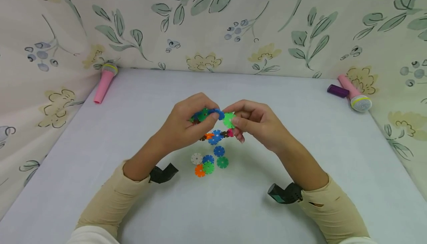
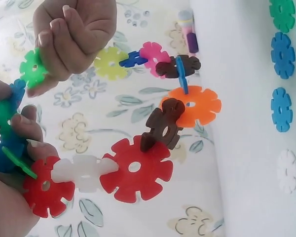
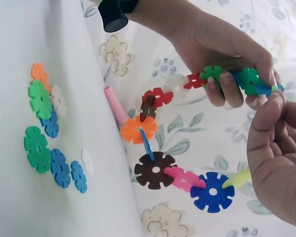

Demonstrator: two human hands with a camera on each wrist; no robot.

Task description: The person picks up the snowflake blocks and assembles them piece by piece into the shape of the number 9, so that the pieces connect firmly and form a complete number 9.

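My left hand [image 1: 190,122] grips one end of a chain of notched plastic flower discs, with blue and green discs between its fingers. My right hand [image 1: 263,125] pinches a light green disc [image 1: 228,120] against the blue disc [image 1: 217,113] at that end; whether the two are slotted together I cannot tell. The chain hangs below both hands in a loop. In the left wrist view it runs through a red disc [image 2: 136,170], a brown disc [image 2: 163,126], an orange disc [image 2: 200,106] and a pink disc [image 2: 155,58] to a yellow disc [image 2: 111,63] by the right hand.
Loose discs lie on the white table below the hands, among them a white disc [image 1: 196,158], an orange disc [image 1: 199,170] and a green disc [image 1: 222,162]. Pink toy microphones [image 1: 105,83] rest at both back corners, the right one beside a purple block [image 1: 338,90]. Floral cloth [image 1: 213,33] encloses the table.
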